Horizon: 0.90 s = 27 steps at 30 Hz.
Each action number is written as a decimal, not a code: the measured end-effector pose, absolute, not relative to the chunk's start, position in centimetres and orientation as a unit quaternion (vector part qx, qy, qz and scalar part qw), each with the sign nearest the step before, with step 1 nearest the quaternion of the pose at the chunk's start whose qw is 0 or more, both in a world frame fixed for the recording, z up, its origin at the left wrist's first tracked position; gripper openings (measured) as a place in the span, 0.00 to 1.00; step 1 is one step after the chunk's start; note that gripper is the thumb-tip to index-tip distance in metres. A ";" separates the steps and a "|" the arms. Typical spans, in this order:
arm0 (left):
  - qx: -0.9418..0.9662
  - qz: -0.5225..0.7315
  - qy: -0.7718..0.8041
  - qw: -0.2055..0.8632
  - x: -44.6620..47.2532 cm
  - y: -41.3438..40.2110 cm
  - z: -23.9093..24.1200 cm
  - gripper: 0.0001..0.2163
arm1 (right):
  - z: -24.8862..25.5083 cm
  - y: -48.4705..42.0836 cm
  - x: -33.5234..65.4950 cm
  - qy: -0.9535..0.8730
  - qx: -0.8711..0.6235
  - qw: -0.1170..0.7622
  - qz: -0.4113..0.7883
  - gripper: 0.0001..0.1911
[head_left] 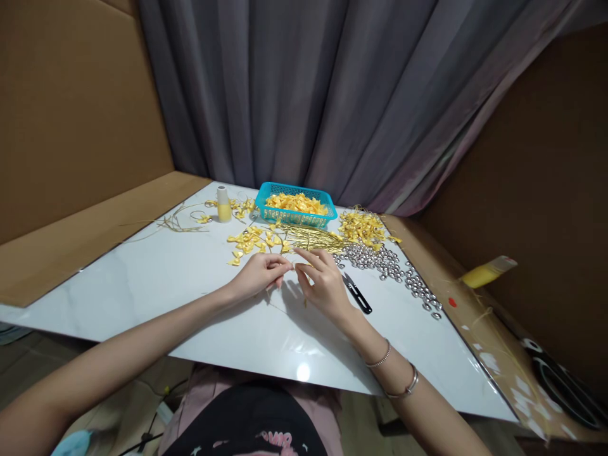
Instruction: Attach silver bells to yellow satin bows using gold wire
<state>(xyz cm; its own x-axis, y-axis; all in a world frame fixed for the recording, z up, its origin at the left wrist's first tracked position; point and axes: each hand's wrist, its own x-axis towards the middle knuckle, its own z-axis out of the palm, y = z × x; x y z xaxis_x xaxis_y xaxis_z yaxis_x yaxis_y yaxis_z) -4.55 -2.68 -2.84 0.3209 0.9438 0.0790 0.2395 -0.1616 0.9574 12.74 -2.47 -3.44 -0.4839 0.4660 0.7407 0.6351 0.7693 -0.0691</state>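
- I watch from a distance the left hand (pixel 266 273) and the right hand (pixel 327 282), which face each other above the near middle of the white table (pixel 228 342).
- The thing in work is a thin yellow strand (pixel 293 267). It lies between the two sets of fingertips: to the right of the left fingers, to the left of the right fingers.
- I judge that its long axis goes left to right across this narrow gap, but it is too small for me to be certain.
- The left hand is the nearer one to it: the thumb and forefinger are pressed together, clamped, I believe, on the strand.
- The right hand has its forefinger stretched to the left and the other fingers bent; its thumb comes close to the strand, but I cannot tell if these fingertips grip it.
- Just beyond the hands, on the far side, lies a bundle of golden stems (pixel 313 239), its long axis also mostly left to right.
- Loose yellow bows (pixel 254 239) lie to the far left of the fingers, and the blue basket (pixel 332 214) stands farther behind.
- Black snips (pixel 358 296) rest just to the right of the right hand, nearer to me than the silver beads (pixel 380 259).
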 end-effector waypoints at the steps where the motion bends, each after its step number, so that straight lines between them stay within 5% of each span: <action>1: 0.662 0.376 0.446 0.471 -4.6 -2.7 -2.8 0.12 | -3.4 -2.5 12.7 -0.854 -0.322 0.391 -0.116 0.12; 21: 0.672 0.373 0.440 0.464 -4.7 -2.6 -3.1 0.12 | -3.6 -2.3 12.8 -0.863 -0.289 0.385 -0.151 0.10; 27: 0.737 0.388 0.458 0.309 -4.8 -2.9 -3.4 0.10 | -3.8 -2.2 12.8 -0.862 -0.295 0.394 -0.121 0.10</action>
<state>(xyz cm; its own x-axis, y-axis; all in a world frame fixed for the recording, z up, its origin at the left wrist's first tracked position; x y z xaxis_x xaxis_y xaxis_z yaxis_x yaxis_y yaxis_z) -4.78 -2.90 -3.44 0.2784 0.9159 0.2893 0.4364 -0.3889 0.8113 12.84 -2.19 -3.82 -0.5150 0.4136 0.7508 0.6037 0.7968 -0.0248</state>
